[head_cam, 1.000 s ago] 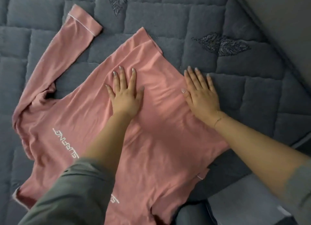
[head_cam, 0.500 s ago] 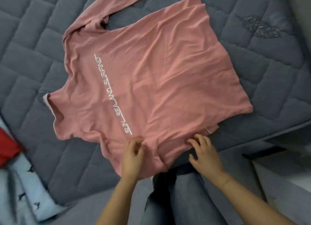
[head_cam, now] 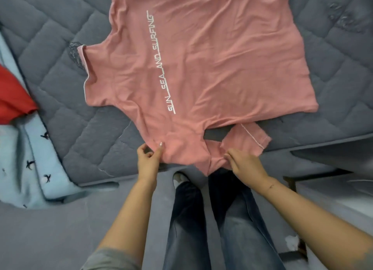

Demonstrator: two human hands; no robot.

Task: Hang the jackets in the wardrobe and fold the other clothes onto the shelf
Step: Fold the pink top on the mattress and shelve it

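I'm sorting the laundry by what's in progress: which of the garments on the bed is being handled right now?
The pink top with white lettering: left hand and right hand pinch its near edge. The red garment and light blue garment lie untouched.

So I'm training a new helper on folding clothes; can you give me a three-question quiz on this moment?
1. True or false: both hands grip the pink shirt.
2. What lies left of the shirt on the bed? A) a red garment on a light blue one B) a black jacket C) a white towel
3. Fill in: the print on the shirt reads SUN SEA AND ____.

Key:
1. True: the left hand pinches the near edge and the right hand grips the fabric by the sleeve.
2. A: red garment, light blue garment.
3. SURFING.
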